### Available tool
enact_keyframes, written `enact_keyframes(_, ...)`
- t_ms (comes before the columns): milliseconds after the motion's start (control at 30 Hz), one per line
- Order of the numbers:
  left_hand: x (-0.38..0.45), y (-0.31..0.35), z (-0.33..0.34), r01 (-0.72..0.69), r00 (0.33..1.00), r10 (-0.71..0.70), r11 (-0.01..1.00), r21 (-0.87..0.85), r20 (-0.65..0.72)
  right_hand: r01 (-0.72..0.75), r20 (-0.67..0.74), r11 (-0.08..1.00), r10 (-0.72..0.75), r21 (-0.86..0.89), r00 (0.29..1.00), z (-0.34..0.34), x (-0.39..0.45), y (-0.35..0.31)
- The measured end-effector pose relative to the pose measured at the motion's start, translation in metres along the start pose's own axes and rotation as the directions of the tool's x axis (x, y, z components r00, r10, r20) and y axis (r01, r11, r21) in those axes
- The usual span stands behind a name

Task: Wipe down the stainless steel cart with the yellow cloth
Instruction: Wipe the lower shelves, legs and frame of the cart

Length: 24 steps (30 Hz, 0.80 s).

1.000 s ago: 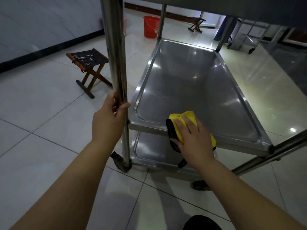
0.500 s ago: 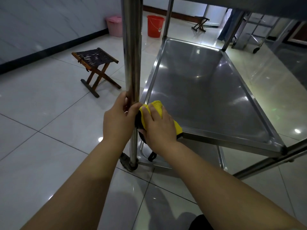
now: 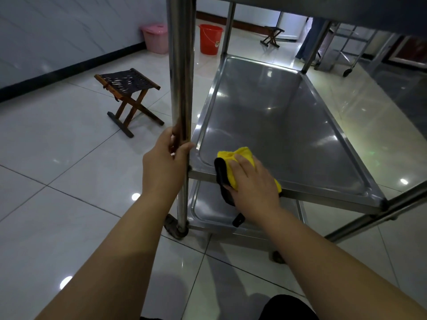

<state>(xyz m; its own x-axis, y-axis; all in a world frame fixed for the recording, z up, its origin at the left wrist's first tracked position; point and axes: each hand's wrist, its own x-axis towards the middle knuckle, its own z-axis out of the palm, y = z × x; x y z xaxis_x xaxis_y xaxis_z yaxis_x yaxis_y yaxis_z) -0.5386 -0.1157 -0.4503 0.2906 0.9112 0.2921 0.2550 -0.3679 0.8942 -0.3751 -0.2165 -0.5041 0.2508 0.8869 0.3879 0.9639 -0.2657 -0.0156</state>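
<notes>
Right hand [image 3: 253, 181] lies flat, fingers straight, on yellow cloth [image 3: 240, 158] at shelf edge [image 3: 323, 196].

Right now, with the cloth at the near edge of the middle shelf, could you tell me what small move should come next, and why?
Probably slide the right hand and yellow cloth to the right along the middle shelf rim. The cloth sits near the left corner, so the rim to its right seems not yet covered, and the left hand grips the post, steadying the cart.
</notes>
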Motion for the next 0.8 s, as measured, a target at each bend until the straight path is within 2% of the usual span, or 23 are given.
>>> enact_keyframes(133, -0.002, 0.001, -0.001, 0.012, 1.000, -0.012, 1.000, 0.001, 0.006, -0.038, -0.018, 0.999, 0.038, -0.023, 0.999, -0.005, -0.017, 0.027)
enact_keyframes(333, -0.001, 0.004, -0.004, 0.060, 0.998, -0.060, 0.998, 0.008, -0.019, -0.111, -0.025, 0.989, 0.109, -0.097, 0.994, 0.004, -0.008, 0.000)
enact_keyframes(400, -0.002, 0.006, -0.004, 0.066, 0.997, -0.066, 0.998, -0.010, -0.027, -0.067, -0.025, 0.996, 0.066, -0.067, 0.998, 0.003, 0.001, -0.015)
enact_keyframes(500, -0.005, 0.008, -0.002, 0.066, 0.997, -0.068, 0.997, -0.030, -0.047, -0.033, 0.062, 0.999, 0.033, 0.001, 0.998, 0.005, 0.016, -0.039)
enact_keyframes(567, -0.006, 0.009, -0.001, 0.070, 0.996, -0.072, 0.996, -0.047, -0.059, -0.019, 0.035, 1.000, 0.018, 0.006, 0.999, 0.007, 0.020, -0.046)
enact_keyframes(800, -0.007, 0.010, -0.001, 0.074, 0.996, -0.077, 0.996, -0.054, -0.048, 0.009, -0.059, 0.999, -0.011, -0.034, 0.998, 0.001, -0.007, 0.004)
